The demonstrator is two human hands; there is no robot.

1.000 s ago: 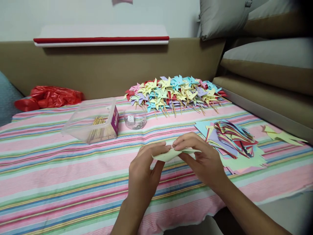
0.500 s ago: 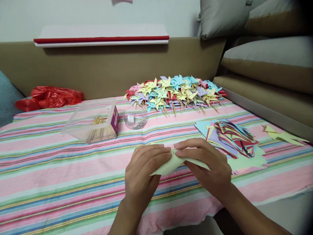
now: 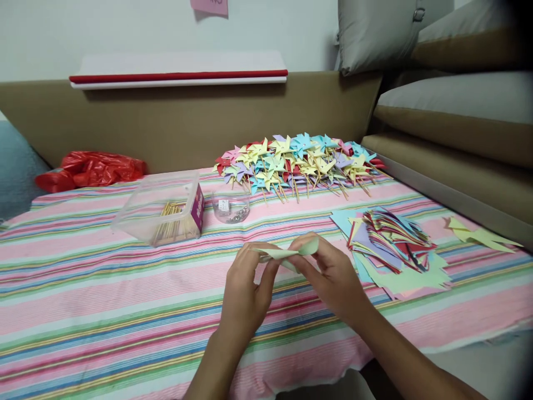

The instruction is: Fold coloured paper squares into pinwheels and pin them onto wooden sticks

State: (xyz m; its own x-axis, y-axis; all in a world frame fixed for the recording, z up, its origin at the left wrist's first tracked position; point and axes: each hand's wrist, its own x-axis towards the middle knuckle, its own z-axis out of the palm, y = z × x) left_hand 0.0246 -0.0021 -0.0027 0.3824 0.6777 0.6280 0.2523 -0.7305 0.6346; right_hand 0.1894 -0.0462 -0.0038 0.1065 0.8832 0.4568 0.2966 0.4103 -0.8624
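Note:
Between my two hands is a pale green paper pinwheel piece [image 3: 280,254], its blades bent and curled above the striped cloth. My left hand [image 3: 250,283] grips its left side, thumb below and fingers behind. On the right, my right hand [image 3: 328,272] pinches the paper near its middle, with one curled blade standing up by the fingers. The fingertips are partly hidden behind the paper. To the right lies a stack of coloured cut paper [image 3: 391,244]. Finished paper pinwheels [image 3: 295,161] on sticks are heaped at the back.
A clear plastic box [image 3: 162,216] holding wooden sticks [image 3: 172,222] stands left of a small round clear tub [image 3: 231,208] of metal bits. Farther left lies a red plastic bag [image 3: 100,168]. Yellow-green paper pieces [image 3: 478,234] lie at the far right, by stacked cushions [image 3: 453,128].
Both hands have turned and tilted the green paper, so a curled blade now rises at its right. The right fingers have drawn in to a pinch. The view has shifted slightly.

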